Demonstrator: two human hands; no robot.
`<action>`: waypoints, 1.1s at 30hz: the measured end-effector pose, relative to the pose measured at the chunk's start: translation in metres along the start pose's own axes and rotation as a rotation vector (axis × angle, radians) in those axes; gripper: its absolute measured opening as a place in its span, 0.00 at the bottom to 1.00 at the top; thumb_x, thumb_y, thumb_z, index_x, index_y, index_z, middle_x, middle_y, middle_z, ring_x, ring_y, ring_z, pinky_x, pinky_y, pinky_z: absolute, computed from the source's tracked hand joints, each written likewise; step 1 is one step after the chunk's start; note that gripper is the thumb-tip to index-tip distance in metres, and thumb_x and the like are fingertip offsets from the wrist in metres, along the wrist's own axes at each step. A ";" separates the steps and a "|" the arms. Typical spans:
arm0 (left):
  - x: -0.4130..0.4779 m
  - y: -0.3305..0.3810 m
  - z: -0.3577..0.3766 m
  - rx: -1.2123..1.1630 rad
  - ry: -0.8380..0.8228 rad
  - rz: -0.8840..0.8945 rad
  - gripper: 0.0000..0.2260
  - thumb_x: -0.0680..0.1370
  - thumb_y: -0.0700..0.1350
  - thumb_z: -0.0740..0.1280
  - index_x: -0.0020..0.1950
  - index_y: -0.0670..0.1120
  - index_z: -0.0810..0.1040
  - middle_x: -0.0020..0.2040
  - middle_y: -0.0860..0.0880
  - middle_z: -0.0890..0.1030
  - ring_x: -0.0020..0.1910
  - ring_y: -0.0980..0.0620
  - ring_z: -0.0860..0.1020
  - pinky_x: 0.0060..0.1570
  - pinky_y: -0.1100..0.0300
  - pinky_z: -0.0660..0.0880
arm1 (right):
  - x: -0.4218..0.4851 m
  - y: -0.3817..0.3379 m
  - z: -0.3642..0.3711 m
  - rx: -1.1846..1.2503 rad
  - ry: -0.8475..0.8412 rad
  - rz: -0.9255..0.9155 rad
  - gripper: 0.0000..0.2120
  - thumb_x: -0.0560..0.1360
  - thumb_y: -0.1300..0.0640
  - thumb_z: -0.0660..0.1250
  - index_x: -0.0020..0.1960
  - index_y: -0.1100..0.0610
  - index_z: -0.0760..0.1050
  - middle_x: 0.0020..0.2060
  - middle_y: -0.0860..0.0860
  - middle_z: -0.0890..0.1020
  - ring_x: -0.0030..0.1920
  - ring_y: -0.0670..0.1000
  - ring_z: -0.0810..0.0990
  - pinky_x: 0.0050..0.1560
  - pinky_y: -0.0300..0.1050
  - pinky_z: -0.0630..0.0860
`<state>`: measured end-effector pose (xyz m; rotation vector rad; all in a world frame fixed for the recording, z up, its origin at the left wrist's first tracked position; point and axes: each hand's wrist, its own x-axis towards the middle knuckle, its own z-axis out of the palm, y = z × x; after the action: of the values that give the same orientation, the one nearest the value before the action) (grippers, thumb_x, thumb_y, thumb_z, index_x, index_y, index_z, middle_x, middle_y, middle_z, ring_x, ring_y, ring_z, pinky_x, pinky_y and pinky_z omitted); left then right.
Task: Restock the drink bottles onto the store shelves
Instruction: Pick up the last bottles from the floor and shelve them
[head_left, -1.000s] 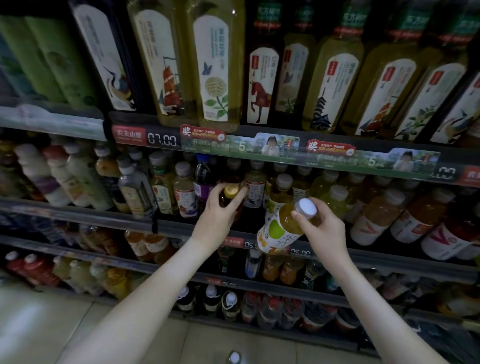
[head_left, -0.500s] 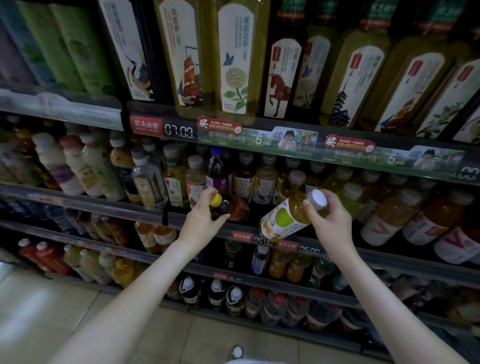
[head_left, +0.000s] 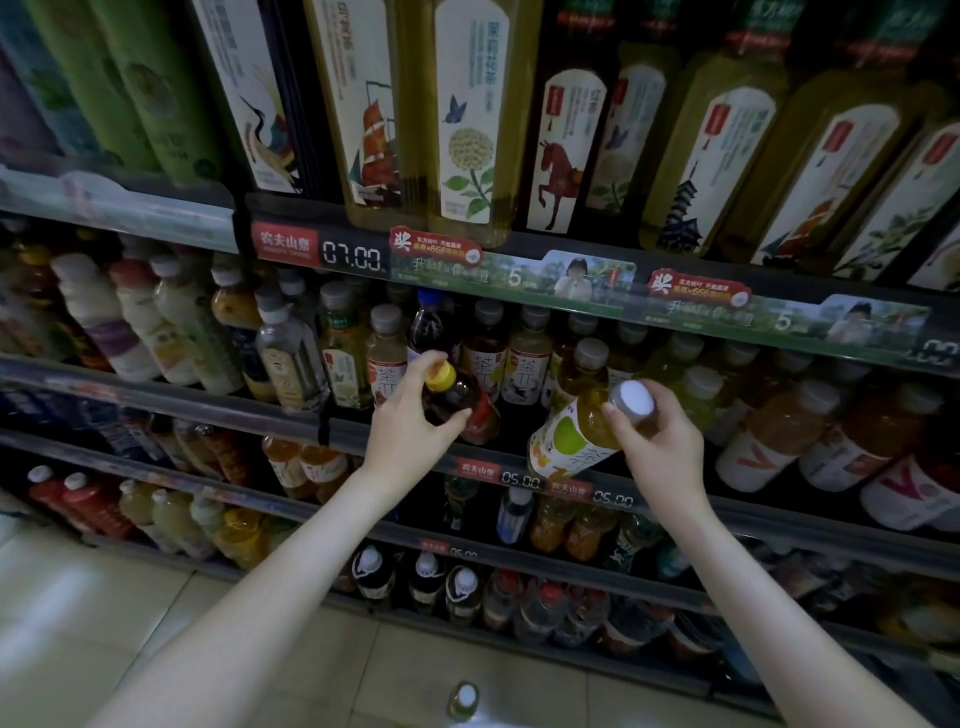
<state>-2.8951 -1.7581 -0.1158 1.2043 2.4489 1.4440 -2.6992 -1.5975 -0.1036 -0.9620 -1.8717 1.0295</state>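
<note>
Right hand (head_left: 660, 452), fingers curled, pinches the white-capped bottle (head_left: 571, 441) by its neck. The bottle is tilted, cap at 2 o'clock, base at 8, over the shelf (head_left: 156, 392) lip. At 9 o'clock, the left hand (head_left: 410, 423) grips the yellow-capped bottle (head_left: 457, 400).

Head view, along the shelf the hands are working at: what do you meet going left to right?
Milky white bottles → clear bottle → left hand → yellow-capped bottle → white-capped bottle → right hand → orange bottles.
</note>
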 end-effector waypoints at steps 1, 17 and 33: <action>0.000 0.001 -0.002 -0.020 0.010 -0.001 0.27 0.73 0.50 0.73 0.67 0.57 0.64 0.59 0.58 0.69 0.59 0.49 0.75 0.56 0.55 0.72 | -0.001 -0.002 0.002 -0.004 -0.005 -0.012 0.16 0.75 0.56 0.70 0.61 0.52 0.72 0.51 0.46 0.78 0.53 0.46 0.76 0.49 0.35 0.72; -0.016 -0.023 -0.073 -0.313 0.117 -0.113 0.28 0.67 0.49 0.76 0.61 0.66 0.67 0.63 0.54 0.71 0.62 0.50 0.73 0.60 0.44 0.74 | 0.017 -0.030 0.086 -0.039 -0.190 -0.043 0.21 0.77 0.54 0.68 0.67 0.58 0.70 0.55 0.49 0.77 0.57 0.47 0.74 0.55 0.40 0.71; -0.010 -0.045 -0.087 -0.486 -0.023 -0.218 0.29 0.68 0.40 0.77 0.60 0.65 0.72 0.62 0.56 0.74 0.57 0.54 0.78 0.56 0.51 0.78 | 0.037 -0.045 0.142 -0.258 -0.380 0.081 0.33 0.77 0.52 0.67 0.76 0.56 0.55 0.67 0.55 0.73 0.65 0.57 0.73 0.52 0.43 0.71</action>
<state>-2.9504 -1.8385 -0.1042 0.8188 1.9625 1.7927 -2.8502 -1.6259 -0.1067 -1.0518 -2.3398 1.0952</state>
